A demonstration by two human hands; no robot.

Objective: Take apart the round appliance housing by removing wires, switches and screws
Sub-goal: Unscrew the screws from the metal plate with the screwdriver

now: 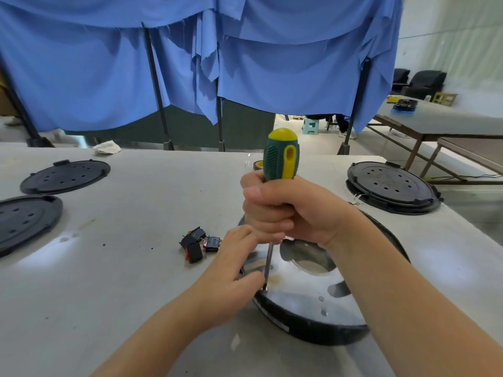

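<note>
The round appliance housing (pixel 307 303), a shiny metal plate in a black rim, lies on the grey table near me at centre right. My right hand (pixel 288 210) grips the green and yellow handle of a screwdriver (pixel 281 156), held upright. Its shaft runs down to a screw (pixel 265 289) at the plate's left edge. My left hand (pixel 234 270) pinches the lower shaft just above that screw. A small pile of black and red switches (pixel 198 244) lies on the table left of the housing.
Two black perforated covers (pixel 65 175) (pixel 25 221) lie at the left. A stack of similar black housings (pixel 392 186) sits at the table's right edge. A tape roll (pixel 257 165) stands behind the screwdriver. A crumpled cloth (pixel 107 147) lies at the back, with blue curtains beyond.
</note>
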